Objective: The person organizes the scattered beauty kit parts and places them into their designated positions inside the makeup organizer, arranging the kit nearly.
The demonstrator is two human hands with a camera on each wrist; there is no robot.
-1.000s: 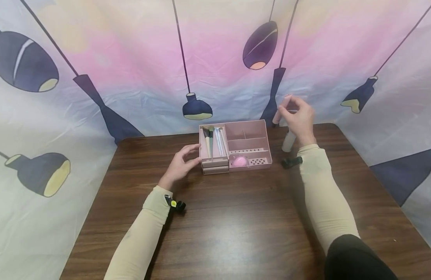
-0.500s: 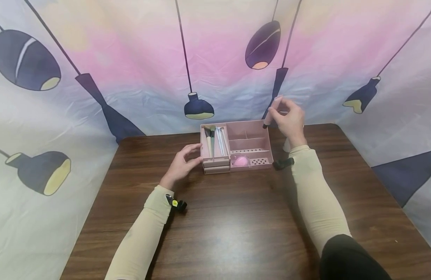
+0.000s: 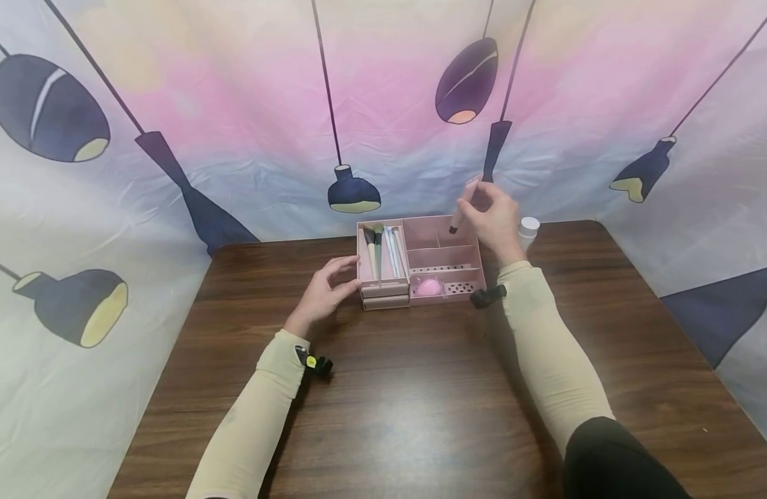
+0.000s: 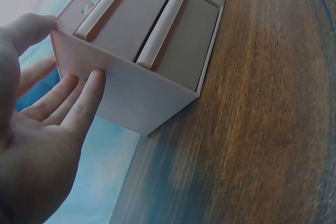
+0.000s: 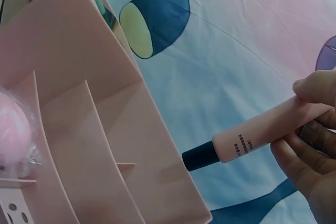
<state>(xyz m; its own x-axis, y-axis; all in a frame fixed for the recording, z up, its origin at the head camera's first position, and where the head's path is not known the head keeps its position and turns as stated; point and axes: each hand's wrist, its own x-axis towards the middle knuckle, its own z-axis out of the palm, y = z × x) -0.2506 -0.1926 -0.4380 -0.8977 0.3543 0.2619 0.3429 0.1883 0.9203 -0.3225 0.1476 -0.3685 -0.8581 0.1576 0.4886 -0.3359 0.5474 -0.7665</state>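
Observation:
My right hand (image 3: 497,220) pinches a pink cosmetic tube (image 5: 252,135) between thumb and fingers. Its black cap (image 5: 201,156) tilts down by the rear rim of the pink makeup organizer (image 3: 414,234), above the back compartments. My left hand (image 3: 322,294) lies against the organizer's left side. In the left wrist view, straight fingertips (image 4: 96,80) touch that side wall and the thumb is at its top edge. Several makeup brushes (image 3: 378,253) lie in the upper left tray, over two drawers (image 4: 181,40). A pink sponge in clear wrap (image 3: 429,287) sits in a front compartment.
Behind my right wrist, a white-capped bottle (image 3: 528,229) stands on the brown wooden table (image 3: 383,402). A printed cloth backdrop (image 3: 265,138) hangs behind the table's far edge. Small black cameras are strapped at both wrists.
The right hand has carried the pink tube leftward, from beyond the organizer's right side to over its back compartments. The white bottle's cap has come into sight. My left hand stays put.

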